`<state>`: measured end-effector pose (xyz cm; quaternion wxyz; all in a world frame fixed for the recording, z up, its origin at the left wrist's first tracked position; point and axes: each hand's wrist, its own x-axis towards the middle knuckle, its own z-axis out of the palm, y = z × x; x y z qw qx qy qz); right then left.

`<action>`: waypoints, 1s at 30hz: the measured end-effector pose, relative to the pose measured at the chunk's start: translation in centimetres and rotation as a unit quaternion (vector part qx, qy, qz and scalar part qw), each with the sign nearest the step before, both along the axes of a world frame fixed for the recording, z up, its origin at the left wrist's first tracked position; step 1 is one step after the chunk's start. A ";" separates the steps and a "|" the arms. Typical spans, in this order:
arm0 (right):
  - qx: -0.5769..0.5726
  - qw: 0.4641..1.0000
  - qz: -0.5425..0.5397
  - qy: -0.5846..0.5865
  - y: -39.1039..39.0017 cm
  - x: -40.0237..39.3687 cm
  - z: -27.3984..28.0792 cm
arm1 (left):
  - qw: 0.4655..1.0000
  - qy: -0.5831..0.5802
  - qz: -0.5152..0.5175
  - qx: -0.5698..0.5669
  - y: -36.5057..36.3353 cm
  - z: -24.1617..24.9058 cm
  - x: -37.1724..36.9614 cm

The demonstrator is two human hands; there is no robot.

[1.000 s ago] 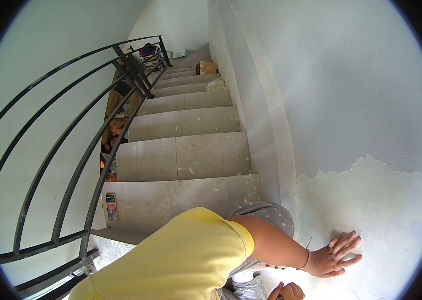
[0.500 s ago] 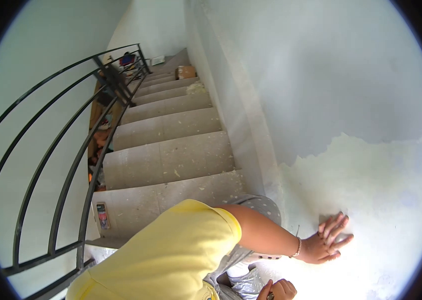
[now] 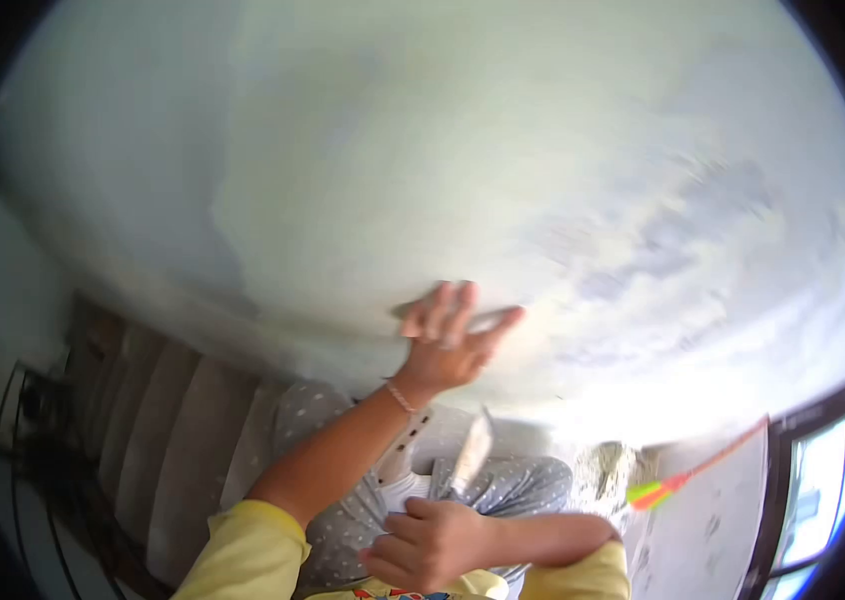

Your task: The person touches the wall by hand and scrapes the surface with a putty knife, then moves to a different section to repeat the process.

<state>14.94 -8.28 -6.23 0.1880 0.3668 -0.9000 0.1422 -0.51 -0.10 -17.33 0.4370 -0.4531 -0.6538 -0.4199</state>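
Observation:
My left hand lies flat on the pale, patchy wall, fingers spread and pointing up. A thin bracelet circles its wrist. Something small and tan shows by the thumb; the blur hides what it is. My right hand is low in the view, closed around the handle of a scraper whose pale blade points up towards the wall. Both arms come out of yellow sleeves. My knees in grey dotted trousers are below the wall. The whole picture is motion-blurred.
Grey stair steps run down at the lower left, with a dark metal railing beside them. At the lower right stand a pale board, an orange and green stick and a bright window.
The view has swung right, from the staircase onto the wall. My left hand stays pressed on the wall. My right hand has come further into view, showing the scraper blade.

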 end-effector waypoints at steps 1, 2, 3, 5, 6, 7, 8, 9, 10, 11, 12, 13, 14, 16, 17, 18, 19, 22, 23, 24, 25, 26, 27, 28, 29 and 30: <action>0.005 1.000 0.023 0.012 -0.3 -0.2 0.8 | 0.999 0.011 0.043 -0.003 0.0 0.3 0.1; 0.011 1.000 0.008 0.019 -0.4 -0.6 1.2 | 0.999 -0.005 0.039 -0.030 -0.8 0.9 0.5; 0.011 0.999 0.022 0.044 -0.4 -1.0 1.5 | 0.998 -0.021 0.036 -0.057 -1.7 1.5 0.8; 0.018 0.996 0.015 0.080 -0.4 -0.9 2.7 | 0.999 0.028 0.034 -0.004 -1.5 1.3 -0.5; 0.024 0.994 0.036 0.098 -0.7 -1.2 3.3 | 0.999 0.010 0.047 0.002 -2.4 1.8 -0.9; 0.025 0.990 0.061 0.122 0.5 0.0 3.0 | 0.998 -0.001 0.065 0.004 -2.0 1.5 -0.2; -0.008 0.988 0.072 0.136 -0.3 0.3 3.9 | 0.997 -0.003 0.068 0.033 -2.4 1.8 -1.2; -0.004 0.987 0.070 0.145 -1.3 0.4 4.7 | 0.995 -0.006 0.072 0.063 -2.6 2.0 -2.2; -0.043 0.982 0.127 0.131 -2.2 0.6 5.3 | 0.995 0.001 0.070 0.067 -2.8 2.0 -2.9; -0.081 0.972 0.185 0.116 -2.7 0.5 5.8 | 0.994 0.005 0.079 0.073 -3.3 2.1 -3.4; -0.028 0.972 0.185 0.144 -2.4 -0.1 6.2 | 0.993 0.008 0.087 0.078 -3.5 2.1 -3.7; 0.029 0.977 0.133 0.167 -1.6 -1.2 6.2 | 0.993 0.017 0.087 0.079 -3.7 2.2 -3.7; 0.081 0.976 0.080 0.188 -0.5 -2.6 5.9 | 0.992 0.013 0.103 0.070 -3.8 2.2 -3.5; 0.075 0.974 0.055 0.206 1.0 -4.5 5.7 | 0.991 -0.016 -0.010 0.136 -3.3 1.6 -3.8; 0.070 0.973 0.032 0.217 1.7 -5.3 5.6 | 0.990 -0.015 -0.009 0.138 -3.5 0.9 -3.7; 0.065 0.971 0.009 0.230 2.2 -6.1 5.7 | 0.992 -0.005 0.060 0.113 -3.9 2.1 -2.9; 0.060 0.968 -0.015 0.243 2.4 -6.6 5.9 | 0.988 0.005 0.126 0.088 -4.0 2.9 -2.7; 0.066 0.969 0.045 0.235 0.5 -4.8 5.9 | 0.981 0.060 0.148 0.110 -3.4 2.2 -4.4; 0.067 0.968 0.045 0.237 1.0 -5.2 6.0 | 0.981 0.062 0.148 0.112 -3.4 1.8 -4.2; 0.076 0.967 0.008 0.243 1.9 -5.9 6.0 | 0.985 0.027 0.137 0.097 -3.8 2.1 -3.4; 0.085 0.965 -0.030 0.247 2.6 -6.4 5.7 | 0.989 -0.008 0.126 0.082 -4.1 2.3 -2.9; 0.086 0.965 -0.031 0.247 3.1 -6.8 5.0 | 0.989 -0.008 0.125 0.082 -4.0 2.5 -3.0; 0.124 0.963 -0.042 0.237 3.4 -7.3 4.3 | 0.989 0.013 0.101 0.110 -3.8 2.8 -3.2; 0.161 0.958 -0.052 0.230 3.7 -7.7 3.8 | 0.986 0.037 0.078 0.140 -3.6 3.1 -3.4; 0.162 0.957 -0.053 0.233 2.7 -7.1 3.4 | 0.986 0.039 0.077 0.141 -3.7 3.0 -3.6; 0.152 0.961 -0.024 0.231 1.1 -5.9 2.8 | 0.986 0.034 0.097 0.130 -3.6 2.5 -3.7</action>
